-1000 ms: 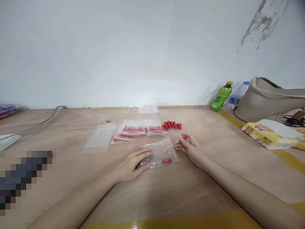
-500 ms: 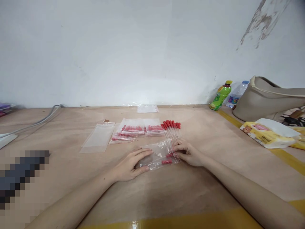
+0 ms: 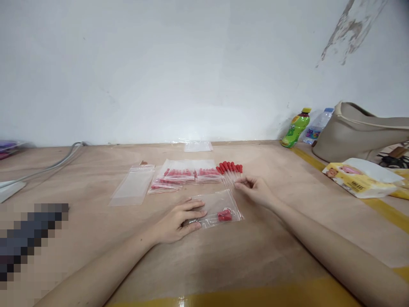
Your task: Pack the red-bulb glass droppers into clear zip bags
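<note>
My left hand (image 3: pixel 174 221) lies palm down with its fingers spread, pressing the near-left part of a clear, glossy plastic bag (image 3: pixel 212 202) to the brown, smooth-looking tabletop (image 3: pixel 179 268) without pinching it. Just right of those fingertips, inside the crinkled film, I see short, rounded red bulbs (image 3: pixel 224 215) lying close together; their stems are too faint for me to follow. My right hand (image 3: pixel 257 191) is just past the bag's red-edged mouth, fingers curled and tips drawn together beside the clear, slender stems of the fanned red-bulbed droppers (image 3: pixel 230 167); I cannot tell whether it has closed on one. The droppers' bulbs point away from me, beyond and slightly left of that grip. Farther left of it, overlapping filled packets (image 3: pixel 179 174) show red rows through thin film, and flat, translucent empty bags (image 3: pixel 132 187) lie beyond my left hand, to its left. Well to the right of my right hand, I have a soft yellow-and-white tissue pack (image 3: pixel 359 181), with a smooth beige handbag (image 3: pixel 351 136) beyond it and a green-wrapped bottle (image 3: pixel 296 130) leaning near the wall (image 3: pixel 191 68).
</note>
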Tool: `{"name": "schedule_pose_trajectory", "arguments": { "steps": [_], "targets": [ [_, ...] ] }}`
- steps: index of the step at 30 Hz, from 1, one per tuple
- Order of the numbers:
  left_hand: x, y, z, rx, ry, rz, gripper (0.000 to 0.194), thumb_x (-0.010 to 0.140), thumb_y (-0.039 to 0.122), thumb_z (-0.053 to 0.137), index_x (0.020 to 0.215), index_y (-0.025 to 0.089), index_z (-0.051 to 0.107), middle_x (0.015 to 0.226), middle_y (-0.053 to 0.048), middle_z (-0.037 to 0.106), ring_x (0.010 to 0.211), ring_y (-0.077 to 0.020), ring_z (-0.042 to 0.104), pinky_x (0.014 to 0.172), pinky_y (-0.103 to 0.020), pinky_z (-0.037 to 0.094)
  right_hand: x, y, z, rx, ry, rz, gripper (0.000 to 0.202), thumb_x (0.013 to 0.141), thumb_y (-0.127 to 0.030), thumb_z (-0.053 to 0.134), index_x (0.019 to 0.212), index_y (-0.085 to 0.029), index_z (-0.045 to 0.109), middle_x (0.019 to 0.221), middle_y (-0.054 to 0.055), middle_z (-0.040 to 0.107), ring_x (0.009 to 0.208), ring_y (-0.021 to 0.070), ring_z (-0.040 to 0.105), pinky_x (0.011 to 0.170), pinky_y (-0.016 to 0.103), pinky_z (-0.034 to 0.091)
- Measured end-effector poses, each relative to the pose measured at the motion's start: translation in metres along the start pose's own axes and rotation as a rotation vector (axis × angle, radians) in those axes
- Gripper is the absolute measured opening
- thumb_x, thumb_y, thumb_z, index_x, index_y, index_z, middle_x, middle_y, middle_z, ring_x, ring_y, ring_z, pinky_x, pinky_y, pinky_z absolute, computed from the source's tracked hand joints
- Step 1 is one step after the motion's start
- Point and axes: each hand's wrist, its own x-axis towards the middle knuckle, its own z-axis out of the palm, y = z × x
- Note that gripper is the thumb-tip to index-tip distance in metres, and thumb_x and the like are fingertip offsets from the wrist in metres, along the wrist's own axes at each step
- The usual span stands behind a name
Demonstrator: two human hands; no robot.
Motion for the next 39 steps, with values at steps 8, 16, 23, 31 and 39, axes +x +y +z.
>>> {"name": "schedule_pose_trajectory", "arguments": {
  "steps": [8,16,23,31,39],
  "targets": [
    [0.002,0.0,-0.002,0.116,-0.005,0.055,0.037,0.089,0.031,0.043,0.125,0.026,0.047,0.135,-0.006,0.04,0.125,-0.023,0.035,0.105,-0.045,0.025,0.054,-0.012,0.009,-0.482,0.227,0.063,0.017,0.063,-0.037,0.058,0.059,-0.021,0.061,0.061,0.001,0.062,0.057,0.0143,0.054,0.051,0.024,0.035],
    [0.001,0.003,0.0,0.046,0.044,0.008,0.034,0.088,0.032,0.045,0.12,0.024,0.053,0.127,-0.008,0.046,0.118,-0.0227,0.042,0.096,-0.038,0.038,0.071,-0.018,0.023,-0.368,0.15,0.313,0.019,0.059,-0.028,0.058,0.043,-0.018,0.056,0.051,0.003,0.056,0.053,0.0165,0.054,0.05,0.026,0.035],
    [0.0,0.003,-0.001,0.015,0.045,-0.023,0.04,0.088,0.034,0.045,0.127,0.026,0.044,0.13,-0.006,0.045,0.119,-0.0229,0.042,0.098,-0.04,0.037,0.047,-0.024,0.009,0.032,0.201,0.16,0.027,0.072,-0.042,0.051,0.079,-0.016,0.052,0.063,0.0,0.058,0.052,0.0098,0.052,0.05,0.022,0.039],
    [0.0,0.001,0.001,-0.024,0.043,-0.071,0.047,0.087,0.035,0.046,0.132,0.025,0.036,0.132,-0.007,0.042,0.121,-0.0226,0.04,0.1,-0.041,0.035,-0.018,-0.012,0.004,0.445,0.251,0.141,0.077,0.063,-0.038,0.065,0.122,-0.022,0.019,0.059,-0.011,0.047,0.042,0.0075,0.048,0.042,0.02,0.041],
    [0.0,0.001,0.002,-0.03,0.059,-0.072,0.048,0.087,0.035,0.047,0.132,0.025,0.035,0.13,-0.007,0.044,0.118,-0.0214,0.042,0.099,-0.04,0.036,-0.032,-0.013,0.018,0.751,0.034,0.317,0.038,0.069,-0.038,0.062,0.096,-0.022,0.041,0.069,-0.002,0.061,0.062,0.0129,0.062,0.063,0.029,0.05]
  ]
}}
